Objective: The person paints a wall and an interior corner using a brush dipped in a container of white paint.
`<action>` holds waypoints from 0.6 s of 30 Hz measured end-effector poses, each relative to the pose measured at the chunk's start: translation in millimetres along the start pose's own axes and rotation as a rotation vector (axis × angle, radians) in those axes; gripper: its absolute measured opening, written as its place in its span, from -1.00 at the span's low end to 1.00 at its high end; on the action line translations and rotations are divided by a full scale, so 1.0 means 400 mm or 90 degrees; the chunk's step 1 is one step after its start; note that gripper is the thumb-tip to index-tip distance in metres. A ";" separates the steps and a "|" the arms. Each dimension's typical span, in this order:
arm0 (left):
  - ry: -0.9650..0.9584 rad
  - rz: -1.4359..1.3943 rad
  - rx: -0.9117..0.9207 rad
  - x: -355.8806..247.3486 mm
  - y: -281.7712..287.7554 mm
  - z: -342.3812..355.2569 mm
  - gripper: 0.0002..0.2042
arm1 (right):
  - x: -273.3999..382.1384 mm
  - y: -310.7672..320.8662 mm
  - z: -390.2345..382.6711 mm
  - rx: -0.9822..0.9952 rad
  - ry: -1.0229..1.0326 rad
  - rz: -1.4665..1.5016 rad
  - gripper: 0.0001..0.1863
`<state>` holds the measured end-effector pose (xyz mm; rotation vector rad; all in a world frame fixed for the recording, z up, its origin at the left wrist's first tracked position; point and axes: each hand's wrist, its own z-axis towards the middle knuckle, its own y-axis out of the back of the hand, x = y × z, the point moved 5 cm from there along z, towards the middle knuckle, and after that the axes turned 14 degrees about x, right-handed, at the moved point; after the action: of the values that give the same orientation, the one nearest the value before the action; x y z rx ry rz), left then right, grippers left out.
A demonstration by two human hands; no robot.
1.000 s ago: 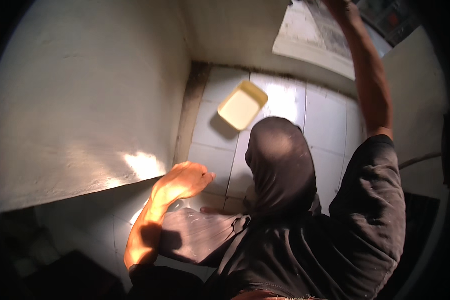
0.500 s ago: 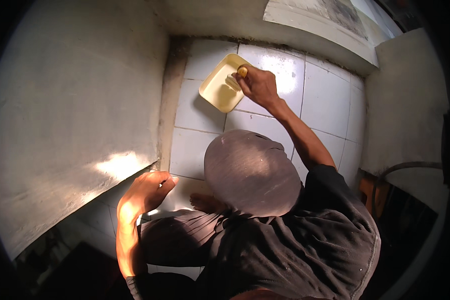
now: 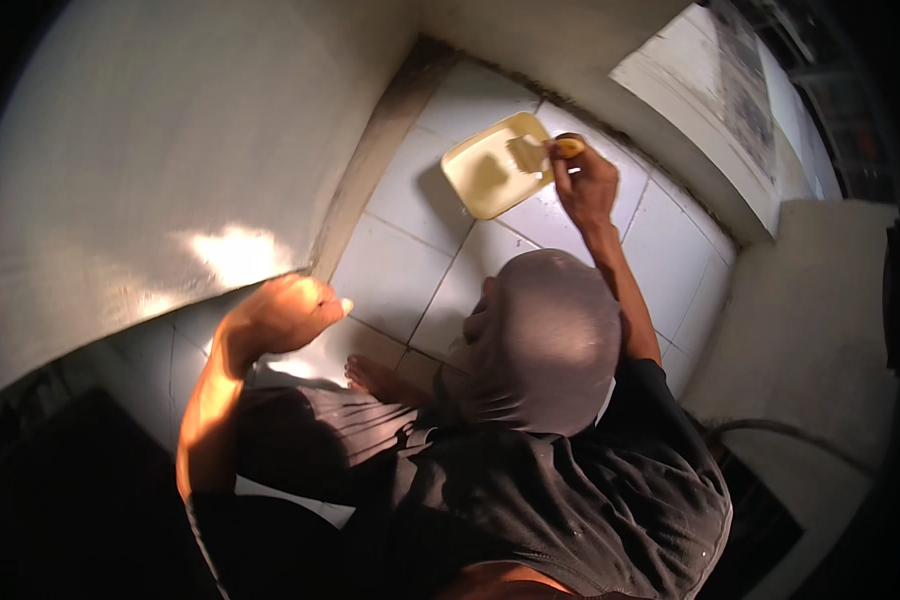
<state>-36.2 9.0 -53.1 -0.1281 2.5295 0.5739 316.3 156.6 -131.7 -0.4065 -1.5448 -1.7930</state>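
Note:
My right hand [image 3: 588,187] is closed round the yellow handle of a flat paintbrush [image 3: 527,155]. Its pale, wide brush end hangs over the right side of a shallow, cream-yellow rectangular tray [image 3: 467,188]. The tray stands on the tiles and holds a thin layer of pale yellow liquid, with the brush's shadow falling in it. My left hand [image 3: 282,313] is raised above my bent left knee, sunlit, its fingers curled in and its thumb pointing right. Nothing shows in it, though the palm is turned away.
White floor tiles [image 3: 395,275] lie under the tray. A plain grey-beige wall [image 3: 170,150] rises close on the left, with a sunlit patch. A ledge [image 3: 705,125] stands at the far right, and a low wall [image 3: 790,310] at the right. My bare foot [image 3: 380,380] rests near the left hand.
The view has turned and shifted, so the tray appears tilted and further right. The brush has swung from upright to lying more level over the tray. My left hand remains curled.

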 end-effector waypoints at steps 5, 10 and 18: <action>0.092 -0.025 0.034 -0.005 0.011 -0.006 -0.58 | -0.023 -0.029 -0.005 0.038 -0.031 -0.092 -0.87; 0.071 -0.041 0.024 0.000 -0.014 -0.008 -0.68 | -0.038 -0.054 -0.008 0.063 -0.018 -0.148 -0.84; 0.048 -0.018 0.001 0.006 -0.012 -0.006 -0.70 | -0.007 0.005 0.021 0.019 0.056 -0.209 -0.85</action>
<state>-38.5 3.5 -54.2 -0.1885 2.5972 0.5661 317.8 165.4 -130.3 -0.0591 -1.6459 -2.0016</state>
